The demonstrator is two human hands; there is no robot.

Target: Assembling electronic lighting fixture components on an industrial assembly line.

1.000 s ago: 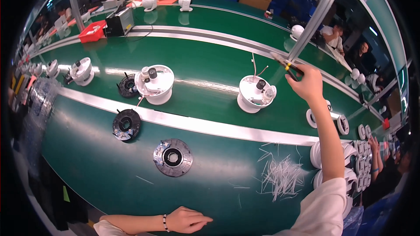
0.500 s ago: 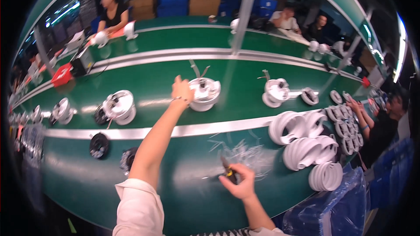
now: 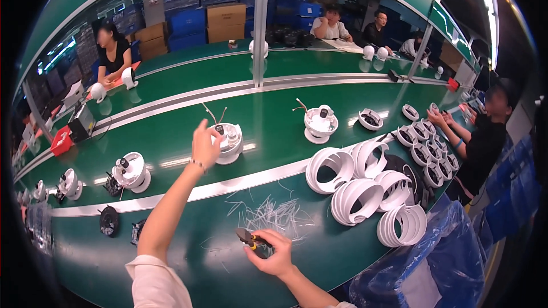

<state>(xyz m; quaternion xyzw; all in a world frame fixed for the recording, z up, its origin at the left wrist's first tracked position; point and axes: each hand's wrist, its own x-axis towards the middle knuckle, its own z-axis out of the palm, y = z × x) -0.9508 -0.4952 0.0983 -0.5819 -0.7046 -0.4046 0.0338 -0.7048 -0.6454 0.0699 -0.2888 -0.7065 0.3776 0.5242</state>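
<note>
My left hand (image 3: pixel 205 145) reaches over the belt to the left side of a white round housing (image 3: pixel 230 153) with a lens module and loose wires inside. Its index finger is stretched out; nothing shows in its grasp, and I cannot tell whether it touches the rim. In my right hand (image 3: pixel 275 253) are cutting pliers (image 3: pixel 246 237) with black and yellow handles. They are above the near worktop, beside a heap of clear plastic strip offcuts (image 3: pixel 277 217). Similar white housings stand to the left (image 3: pixel 132 175) and right (image 3: pixel 321 128) on the belt.
Stacked white rings (image 3: pixel 357 201) lie on the worktop at right, before rows of white ring parts with dark centres (image 3: pixel 421 154). Black round parts (image 3: pixel 108 221) sit at left. A blue plastic-lined bin (image 3: pixel 422 262) stands front right. A co-worker (image 3: pixel 485 131) works at right; others sit across.
The view has swung right, so the bench items appear further left. My left hand is still beside the same housing, its index finger now raised. The pliers remain in my right hand.
</note>
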